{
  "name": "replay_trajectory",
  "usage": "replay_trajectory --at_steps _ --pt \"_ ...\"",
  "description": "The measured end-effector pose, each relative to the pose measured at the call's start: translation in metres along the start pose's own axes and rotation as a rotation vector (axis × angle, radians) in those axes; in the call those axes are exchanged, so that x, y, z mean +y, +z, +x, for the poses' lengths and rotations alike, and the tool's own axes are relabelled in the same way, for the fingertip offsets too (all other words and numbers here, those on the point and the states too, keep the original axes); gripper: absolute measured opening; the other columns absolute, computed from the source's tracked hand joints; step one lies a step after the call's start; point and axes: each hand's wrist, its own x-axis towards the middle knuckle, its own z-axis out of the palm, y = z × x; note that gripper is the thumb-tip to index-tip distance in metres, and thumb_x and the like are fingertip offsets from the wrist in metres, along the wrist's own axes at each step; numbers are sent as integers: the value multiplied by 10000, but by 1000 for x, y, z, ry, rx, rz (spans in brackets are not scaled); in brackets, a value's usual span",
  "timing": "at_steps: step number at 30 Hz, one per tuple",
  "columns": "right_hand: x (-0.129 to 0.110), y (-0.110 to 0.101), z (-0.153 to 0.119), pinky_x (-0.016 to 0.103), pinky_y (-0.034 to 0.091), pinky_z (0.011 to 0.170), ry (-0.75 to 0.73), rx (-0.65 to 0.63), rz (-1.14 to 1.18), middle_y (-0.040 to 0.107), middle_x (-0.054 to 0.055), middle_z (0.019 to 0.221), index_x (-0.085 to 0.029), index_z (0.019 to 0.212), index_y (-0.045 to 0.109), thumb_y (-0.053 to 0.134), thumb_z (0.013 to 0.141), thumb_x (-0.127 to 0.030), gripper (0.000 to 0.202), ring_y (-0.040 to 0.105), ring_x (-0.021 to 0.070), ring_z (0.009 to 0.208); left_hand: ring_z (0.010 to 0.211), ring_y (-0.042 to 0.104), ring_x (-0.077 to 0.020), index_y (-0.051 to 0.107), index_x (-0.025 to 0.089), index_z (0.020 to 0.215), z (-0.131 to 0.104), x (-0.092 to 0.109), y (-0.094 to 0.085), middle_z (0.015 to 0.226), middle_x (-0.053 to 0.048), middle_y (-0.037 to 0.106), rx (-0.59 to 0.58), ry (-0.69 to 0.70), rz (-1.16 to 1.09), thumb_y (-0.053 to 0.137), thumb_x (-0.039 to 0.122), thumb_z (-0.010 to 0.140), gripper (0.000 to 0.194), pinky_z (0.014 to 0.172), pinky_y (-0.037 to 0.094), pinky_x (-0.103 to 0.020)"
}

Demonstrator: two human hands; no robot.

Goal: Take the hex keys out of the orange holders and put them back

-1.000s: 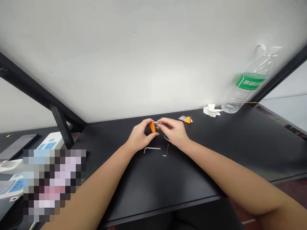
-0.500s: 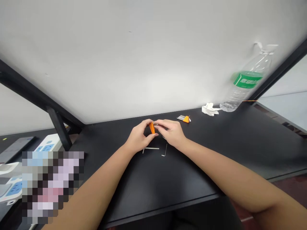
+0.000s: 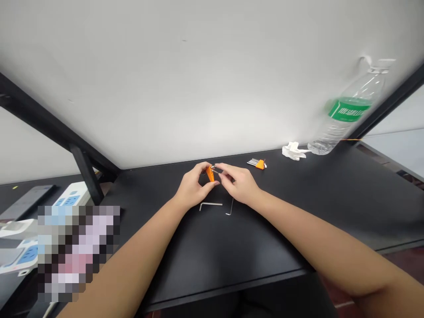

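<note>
My left hand (image 3: 191, 187) grips an orange hex key holder (image 3: 210, 174) upright between thumb and fingers, above the black table. Close against its right side, my right hand (image 3: 241, 182) pinches a thin metal hex key (image 3: 216, 172), whose end meets the holder; whether it sits in a hole I cannot tell. Below the hands, one L-shaped hex key (image 3: 212, 204) lies flat on the table. A thinner hex key (image 3: 231, 208) rests to its right, partly covered by my right hand.
Farther back lies a second orange holder (image 3: 260, 164) filled with several hex keys. Crumpled white tissue (image 3: 293, 151) and a clear bottle with a green label (image 3: 351, 109) stand by the pale wall. White power strips (image 3: 71, 198) are at the left, beyond a black frame bar (image 3: 86, 172).
The fingers of my right hand have drawn back slightly from the holder, and more of the hex key shows. My left hand keeps its hold. The whole view has shifted a little.
</note>
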Motion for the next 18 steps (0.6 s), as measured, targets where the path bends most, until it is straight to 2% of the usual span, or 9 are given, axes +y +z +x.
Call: replay_trajectory --at_steps 2,4,7,10,14,16,18 --pt "-6 -7 -1 290 514 679 -41 -95 -68 704 49 867 -184 1082 723 524 958 -180 234 635 161 726 1065 699 -216 568 219 1213 0 -2 -1 1156 -53 711 1 -14 -10 762 352 835 445 997 556 -376" --pt "-12 -12 -1 290 494 674 -84 -280 -129 680 49 882 -182 986 724 574 931 -189 160 618 165 747 1065 697 -212 565 220 1206 0 -4 -1 1149 -48 712 5 -29 -24 754 328 839 427 1005 550 -377" --pt "-20 -12 -3 329 515 791 -137 -564 -188 683 73 1018 -178 1030 724 677 911 -255 150 636 207 886 1055 693 -205 566 224 1212 1 -7 -1 1140 -41 714 27 -70 -24 766 307 828 441 1002 548 -372" --pt "-25 -5 -4 351 512 829 -143 -755 -267 670 100 1050 -152 996 714 664 941 -245 119 637 222 898 1032 694 -200 573 226 1208 1 -9 -1 1122 -36 718 37 -99 -6 787 298 812 455 988 553 -366" --pt "-30 0 -4 305 444 633 -86 -846 -381 643 91 909 -138 852 656 587 944 -159 117 588 179 696 1026 698 -209 578 221 1205 2 -11 -1 1115 -46 723 33 -107 19 796 303 809 460 980 560 -375" --pt "-31 -3 -4 297 389 579 -78 -838 -398 636 81 867 -143 860 631 589 903 -112 67 567 177 662 1038 698 -214 576 222 1208 2 -11 -2 1125 -50 723 27 -109 16 796 311 810 464 983 559 -380" --pt "-30 -8 -2 283 364 566 -39 -794 -346 647 67 865 -152 924 616 565 880 -62 113 567 171 670 1042 698 -217 575 222 1208 2 -11 -2 1125 -49 725 26 -115 6 794 313 809 464 986 557 -382"
